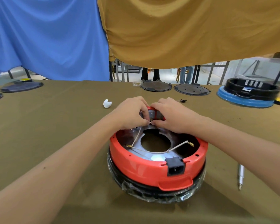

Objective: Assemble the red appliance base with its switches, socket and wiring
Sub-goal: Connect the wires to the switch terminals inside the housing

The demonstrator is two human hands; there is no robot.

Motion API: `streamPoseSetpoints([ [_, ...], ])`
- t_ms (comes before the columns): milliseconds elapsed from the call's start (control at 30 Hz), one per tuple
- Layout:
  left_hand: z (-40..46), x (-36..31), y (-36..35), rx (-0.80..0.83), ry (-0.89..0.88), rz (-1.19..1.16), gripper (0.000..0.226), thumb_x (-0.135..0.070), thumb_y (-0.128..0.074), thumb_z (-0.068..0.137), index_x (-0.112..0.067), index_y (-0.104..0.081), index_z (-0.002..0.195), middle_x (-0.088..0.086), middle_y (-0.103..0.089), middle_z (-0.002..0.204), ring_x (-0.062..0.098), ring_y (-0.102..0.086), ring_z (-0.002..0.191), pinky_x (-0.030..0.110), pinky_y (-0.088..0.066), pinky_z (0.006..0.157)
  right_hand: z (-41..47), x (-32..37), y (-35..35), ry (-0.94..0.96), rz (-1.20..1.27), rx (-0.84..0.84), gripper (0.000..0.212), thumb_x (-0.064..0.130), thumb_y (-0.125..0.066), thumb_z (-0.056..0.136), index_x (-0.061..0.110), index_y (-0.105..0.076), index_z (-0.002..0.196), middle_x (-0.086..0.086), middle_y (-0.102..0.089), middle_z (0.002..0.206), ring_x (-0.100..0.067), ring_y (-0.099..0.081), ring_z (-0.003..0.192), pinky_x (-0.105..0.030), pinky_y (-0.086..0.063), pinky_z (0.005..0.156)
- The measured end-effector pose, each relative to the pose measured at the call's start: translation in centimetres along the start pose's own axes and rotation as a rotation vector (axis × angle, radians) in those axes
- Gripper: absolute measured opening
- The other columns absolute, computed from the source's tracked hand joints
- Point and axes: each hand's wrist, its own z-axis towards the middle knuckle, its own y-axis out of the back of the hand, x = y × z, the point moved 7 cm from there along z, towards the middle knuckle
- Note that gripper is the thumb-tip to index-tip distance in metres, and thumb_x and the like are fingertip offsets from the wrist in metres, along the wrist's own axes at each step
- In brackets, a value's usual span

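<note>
Olive-clothed table (55,126) | red base (152,165) set mid-table, socket (175,167) seated on near rim | wire (137,138) end pinched by left hand (132,113), switch block (153,113) gripped by right hand (173,117) between the fingertips | step judged: switch wiring; terminal alignment needed next.

Two bare forearms, no sleeves visible, no gloves. Left hand (132,113) and right hand (173,114): no rings, no watch. Small dark mole on left forearm.

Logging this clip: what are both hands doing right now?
Left hand: pinching the white wire end.
Right hand: gripping the red switch panel.
</note>
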Motion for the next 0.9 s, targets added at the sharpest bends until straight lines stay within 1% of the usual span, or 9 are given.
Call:
streamPoseSetpoints([
  [67, 0.0, 0.0, -0.1, 0.006, 0.004, -0.002, 0.005, -0.020, -0.075, 0.081, -0.024, -0.078, 0.080, -0.012, -0.053, 0.115, 0.007, -0.050, 0.100, 0.024, -0.036, 0.086, 0.0, 0.0, 0.0, 0.005, -0.020, -0.001, 0.043, 0.045, -0.057, 0.094, 0.017, -0.054, 0.126, -0.005, -0.055, 0.114, -0.022, -0.048, 0.103, -0.026, -0.027, 0.077],
  [200, 0.0, 0.0, -0.1, -0.008, 0.013, -0.005, 0.009, -0.015, -0.072, 0.080, -0.021, -0.079, 0.079, -0.012, -0.055, 0.115, 0.006, -0.050, 0.097, 0.020, -0.033, 0.078, 0.2, 0.3, 0.1, 0.029, -0.069, -0.005, 0.040, 0.043, -0.056, 0.095, 0.014, -0.054, 0.123, -0.007, -0.056, 0.112, -0.024, -0.049, 0.102, -0.022, -0.015, 0.068],
  [300, -0.1, 0.0, 0.0, -0.029, 0.021, 0.000, 0.011, -0.014, -0.071, 0.078, -0.020, -0.080, 0.079, -0.013, -0.058, 0.114, 0.007, -0.052, 0.095, 0.022, -0.036, 0.076, 0.2, 0.1, 0.2, 0.012, -0.005, -0.012, 0.041, 0.040, -0.061, 0.093, 0.014, -0.055, 0.125, -0.006, -0.057, 0.114, -0.024, -0.049, 0.104, -0.021, -0.017, 0.068],
  [400, -0.1, -0.1, 0.2, -0.052, 0.032, -0.014, 0.011, -0.014, -0.071, 0.075, -0.019, -0.081, 0.077, -0.012, -0.065, 0.112, 0.009, -0.056, 0.094, 0.026, -0.044, 0.079, 0.1, 0.0, 0.1, -0.007, 0.056, -0.012, 0.044, 0.038, -0.064, 0.090, 0.015, -0.055, 0.126, -0.005, -0.058, 0.115, -0.023, -0.049, 0.104, -0.020, -0.019, 0.069],
  [500, -0.2, -0.1, 0.3, -0.058, 0.044, -0.034, 0.009, -0.014, -0.071, 0.073, -0.017, -0.080, 0.073, -0.003, -0.073, 0.103, 0.017, -0.063, 0.092, 0.035, -0.051, 0.080, 0.1, -0.1, 0.0, -0.020, 0.065, -0.009, 0.046, 0.038, -0.063, 0.090, 0.016, -0.054, 0.130, -0.004, -0.058, 0.117, -0.023, -0.048, 0.106, -0.022, -0.022, 0.073],
  [633, -0.5, 0.9, 0.9, -0.110, 0.154, -0.228, 0.011, -0.012, -0.070, 0.071, -0.021, -0.076, 0.067, -0.005, -0.076, 0.096, 0.014, -0.069, 0.085, 0.035, -0.057, 0.076, 0.2, 0.0, -0.1, -0.021, 0.044, -0.019, 0.043, 0.038, -0.062, 0.091, 0.017, -0.054, 0.128, -0.005, -0.059, 0.116, -0.025, -0.048, 0.103, -0.022, -0.019, 0.070],
  [767, -1.0, 2.2, 1.3, -0.176, 0.241, -0.414, 0.017, -0.003, -0.065, 0.074, -0.019, -0.073, 0.073, 0.001, -0.076, 0.091, 0.020, -0.071, 0.086, 0.040, -0.059, 0.080, 0.2, -0.2, 0.0, -0.028, 0.059, -0.023, 0.043, 0.039, -0.064, 0.090, 0.019, -0.055, 0.128, -0.004, -0.059, 0.114, -0.024, -0.048, 0.102, -0.024, -0.021, 0.072],
  [833, -1.1, 2.4, 1.4, -0.197, 0.256, -0.430, 0.014, -0.005, -0.066, 0.076, -0.018, -0.071, 0.080, 0.000, -0.074, 0.089, 0.018, -0.069, 0.083, 0.035, -0.057, 0.075, 0.2, -0.3, 0.0, -0.033, 0.080, -0.020, 0.045, 0.039, -0.065, 0.090, 0.019, -0.054, 0.129, -0.004, -0.059, 0.115, -0.023, -0.048, 0.103, -0.025, -0.026, 0.075],
  [900, -1.1, 2.2, 1.4, -0.198, 0.253, -0.404, 0.015, -0.007, -0.067, 0.076, -0.018, -0.069, 0.087, -0.002, -0.071, 0.091, 0.014, -0.066, 0.081, 0.026, -0.052, 0.068, 0.1, -0.2, 0.0, -0.035, 0.090, -0.013, 0.047, 0.039, -0.065, 0.090, 0.019, -0.052, 0.131, -0.003, -0.058, 0.116, -0.022, -0.047, 0.103, -0.024, -0.024, 0.075],
])
